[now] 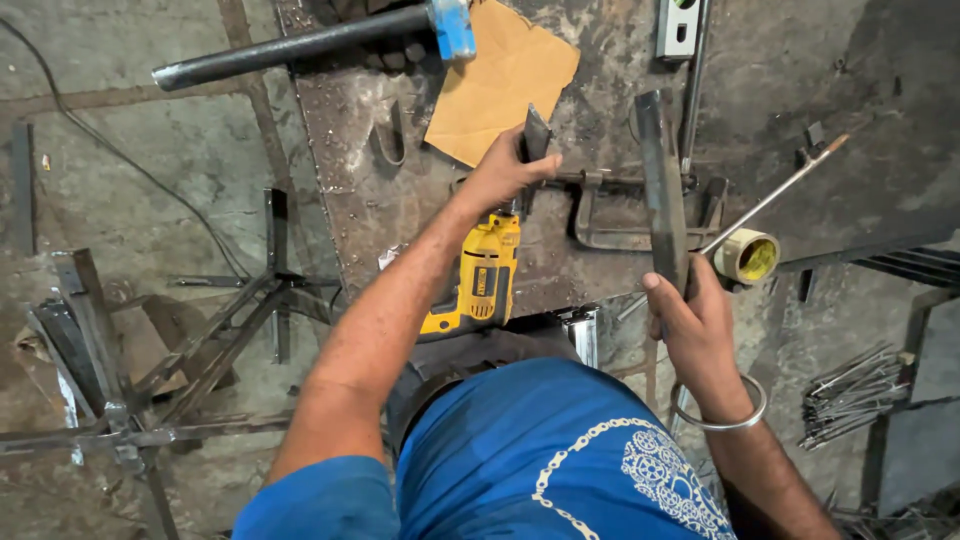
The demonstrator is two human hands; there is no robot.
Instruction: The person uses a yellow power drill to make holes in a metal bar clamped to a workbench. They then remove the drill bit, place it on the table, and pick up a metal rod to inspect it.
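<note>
My left hand (497, 173) reaches over the rusty steel worktable (380, 215) and grips a short dark metal piece (535, 135) standing near its middle. My right hand (697, 325), with a metal bangle on the wrist, holds the near end of a long flat steel bar (660, 180) that points away from me. A G-clamp (620, 210) lies on the table between the two hands. Just below my left hand a yellow power drill (483, 275) rests at the table's near edge.
A piece of brown cardboard (505, 80) and a dark pipe with a blue end (300, 45) lie at the far side. A roll of tape (748, 256) and a thin rod (775, 195) sit right. Welded steel frames (170, 350) lie on the floor left, thin rods (855, 390) right.
</note>
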